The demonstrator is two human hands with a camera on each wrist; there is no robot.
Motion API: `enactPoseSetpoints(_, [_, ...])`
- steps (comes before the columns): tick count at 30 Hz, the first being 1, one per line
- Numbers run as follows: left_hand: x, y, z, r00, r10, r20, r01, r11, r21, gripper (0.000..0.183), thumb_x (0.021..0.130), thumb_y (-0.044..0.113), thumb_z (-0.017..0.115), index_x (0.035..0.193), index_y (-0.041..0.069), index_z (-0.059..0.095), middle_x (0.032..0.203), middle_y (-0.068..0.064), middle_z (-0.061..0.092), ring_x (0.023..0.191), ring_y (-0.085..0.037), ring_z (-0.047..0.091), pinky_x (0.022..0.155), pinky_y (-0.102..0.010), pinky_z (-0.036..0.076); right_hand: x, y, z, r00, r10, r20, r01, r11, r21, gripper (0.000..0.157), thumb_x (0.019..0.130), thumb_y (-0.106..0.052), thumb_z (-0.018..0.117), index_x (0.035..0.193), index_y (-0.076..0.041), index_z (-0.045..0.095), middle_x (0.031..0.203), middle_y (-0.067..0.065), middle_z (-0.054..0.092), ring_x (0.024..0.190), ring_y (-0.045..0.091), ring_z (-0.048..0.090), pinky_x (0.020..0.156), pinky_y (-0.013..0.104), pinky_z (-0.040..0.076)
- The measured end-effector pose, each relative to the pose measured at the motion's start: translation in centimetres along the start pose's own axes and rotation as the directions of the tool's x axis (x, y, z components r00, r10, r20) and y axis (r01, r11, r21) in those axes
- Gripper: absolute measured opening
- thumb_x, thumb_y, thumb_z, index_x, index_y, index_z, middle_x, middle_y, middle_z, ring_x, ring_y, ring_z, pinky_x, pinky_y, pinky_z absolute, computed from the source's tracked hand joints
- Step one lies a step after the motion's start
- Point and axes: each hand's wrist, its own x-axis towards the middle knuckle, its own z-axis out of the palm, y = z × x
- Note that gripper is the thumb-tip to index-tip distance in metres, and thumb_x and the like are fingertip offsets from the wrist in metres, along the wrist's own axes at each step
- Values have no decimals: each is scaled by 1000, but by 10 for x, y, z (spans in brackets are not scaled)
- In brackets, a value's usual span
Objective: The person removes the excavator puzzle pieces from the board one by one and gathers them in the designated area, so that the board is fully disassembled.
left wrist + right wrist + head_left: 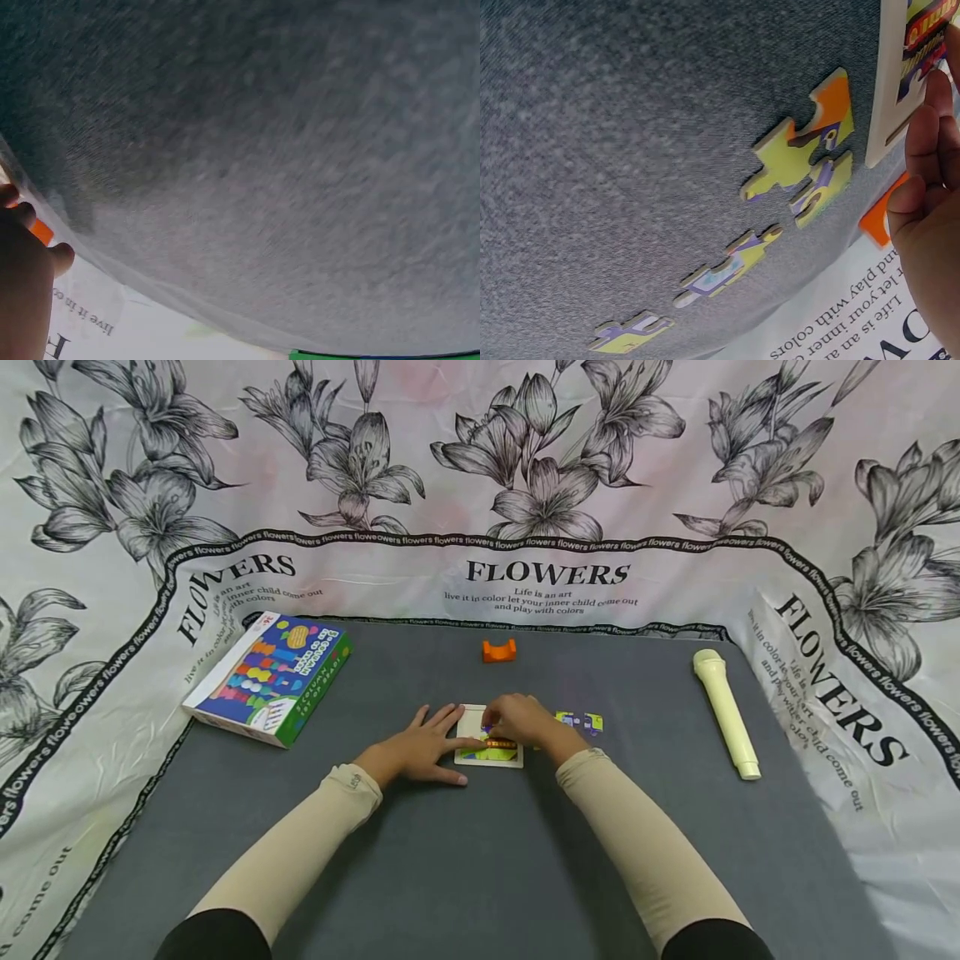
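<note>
A small jigsaw tray with a pale rim lies on the grey table, its lower part filled with yellow-green and red picture pieces. My left hand is spread flat at its left side, fingers straight and fingertips on the tray. Over the tray's upper right, my right hand pinches a purplish puzzle piece, mostly covered by the fingers. Right of the tray lie several loose puzzle pieces, coloured yellow, purple and orange. The left wrist view catches only part of the left hand at its edge.
An orange notched block sits beyond the tray. At the back left stands a blue and green toy box. A cream flashlight-shaped stick lies on the right. Flower-printed cloth borders the grey table.
</note>
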Motion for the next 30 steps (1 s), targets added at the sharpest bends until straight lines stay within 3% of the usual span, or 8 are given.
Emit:
enactPoseSetpoints(10, [2,3,-4,999,-1,39,-1,999,40,72,86,74,46,150,51,21,163,-15,-5,150,-31,-6,115,-61,-3,2,-1,-1,999,6,33,-7,999,36,12,91,-18,69,103,-17,71,109,4,68,104,22,61,94,50,44])
enactPoseSetpoints(17, [3,2,0,1000,4,29,-5,999,37,72,86,74,46,150,50,24,163,-15,-5,150,-32,-4,115,-61,-1,1,4,-2,999,21,31,-27,979,200,12,95,-13,62,104,-13,70,110,6,67,98,21,61,91,45,46])
enactPoseSetpoints(24, [3,2,0,1000,-6,25,4,999,46,71,87,73,46,150,50,25,163,-16,-5,150,-33,-2,115,-62,0,2,9,-3,999,33,-6,-29,944,327,13,97,-9,58,103,-9,70,101,5,69,89,17,61,83,35,50])
enactPoseSetpoints(30, [4,3,1,999,-8,33,7,999,39,70,87,74,45,150,52,23,163,-15,-4,150,-31,-4,115,-61,-2,0,9,-3,999,36,4,-35,958,283,18,97,-11,58,110,-12,71,109,6,68,97,19,62,90,40,49])
